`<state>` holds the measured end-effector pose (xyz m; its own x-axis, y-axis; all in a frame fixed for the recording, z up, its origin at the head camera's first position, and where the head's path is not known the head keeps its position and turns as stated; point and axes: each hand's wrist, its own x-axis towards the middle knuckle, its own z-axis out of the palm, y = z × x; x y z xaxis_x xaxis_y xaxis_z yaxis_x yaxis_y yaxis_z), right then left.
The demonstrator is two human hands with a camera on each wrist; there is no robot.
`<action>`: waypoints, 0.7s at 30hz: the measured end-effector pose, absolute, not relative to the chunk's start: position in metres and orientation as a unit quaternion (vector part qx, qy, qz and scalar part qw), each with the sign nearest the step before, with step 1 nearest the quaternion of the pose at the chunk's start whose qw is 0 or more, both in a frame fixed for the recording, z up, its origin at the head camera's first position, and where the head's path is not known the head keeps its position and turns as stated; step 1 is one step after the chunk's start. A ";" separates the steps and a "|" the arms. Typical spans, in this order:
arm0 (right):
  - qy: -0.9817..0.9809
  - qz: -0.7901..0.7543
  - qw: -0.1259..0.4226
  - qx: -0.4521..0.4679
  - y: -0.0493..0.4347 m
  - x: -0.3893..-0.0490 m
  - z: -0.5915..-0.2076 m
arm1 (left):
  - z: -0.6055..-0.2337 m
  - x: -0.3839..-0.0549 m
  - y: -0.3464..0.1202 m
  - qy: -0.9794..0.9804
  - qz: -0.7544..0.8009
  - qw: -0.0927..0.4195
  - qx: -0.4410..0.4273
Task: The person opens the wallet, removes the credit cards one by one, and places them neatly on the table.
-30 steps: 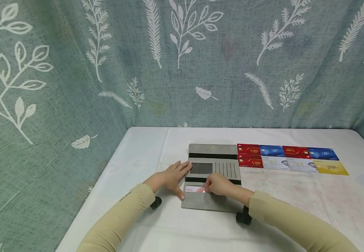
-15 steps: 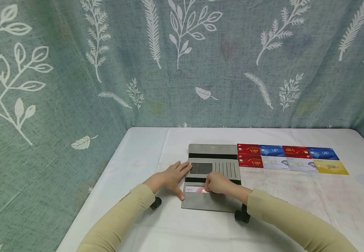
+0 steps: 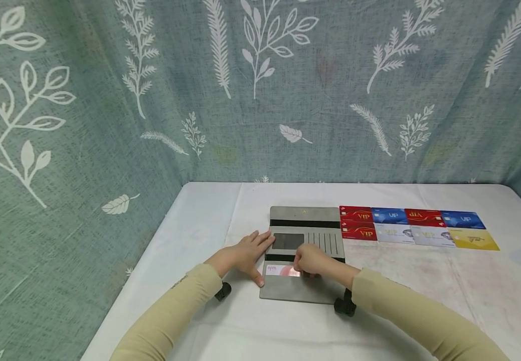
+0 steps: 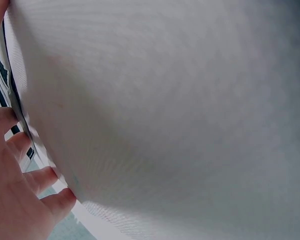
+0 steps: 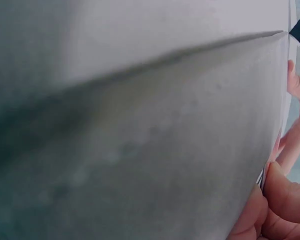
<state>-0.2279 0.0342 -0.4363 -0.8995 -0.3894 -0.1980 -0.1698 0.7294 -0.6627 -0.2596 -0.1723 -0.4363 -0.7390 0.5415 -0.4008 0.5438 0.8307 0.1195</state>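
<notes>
A grey folding card holder [image 3: 287, 289] with black straps, a dark window and a row of slots lies unfolded on the white table. My left hand [image 3: 246, 253] rests with spread fingers along its left edge; the left wrist view shows those fingers [image 4: 42, 179] extended. Over the lower panel, my right hand [image 3: 311, 261] pinches a pink-and-white card [image 3: 276, 270] with faint lettering. The card's right part is hidden behind the hand, and its lower edge meets the lower panel. Curled fingers [image 5: 287, 192] of the right hand show in the right wrist view.
Right of the holder, red VIP cards [image 3: 358, 231], blue cards [image 3: 462, 219], silver cards [image 3: 431, 236] and a yellow card [image 3: 473, 239] lie in two rows. A patterned green curtain [image 3: 260, 150] hangs behind the white table [image 3: 224, 331].
My right hand has shifted slightly up, away from the holder's lower edge. A little more of the pink-and-white card shows. The left hand stays in place.
</notes>
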 end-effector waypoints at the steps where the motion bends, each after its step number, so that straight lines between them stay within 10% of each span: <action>1: 0.915 -0.335 0.162 -0.154 0.034 -0.228 -0.436 | -0.436 -0.260 -0.172 0.933 -0.003 0.215 0.289; 21: 0.901 -0.380 0.167 -0.128 0.035 -0.236 -0.435 | -0.436 -0.259 -0.171 0.933 0.002 0.212 0.293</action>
<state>-0.2357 0.0353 -0.4355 -0.9112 -0.3581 -0.2037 -0.1039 0.6781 -0.7276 -0.2595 -0.1711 -0.4357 -0.7392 0.5465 -0.3935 0.5447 0.8288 0.1279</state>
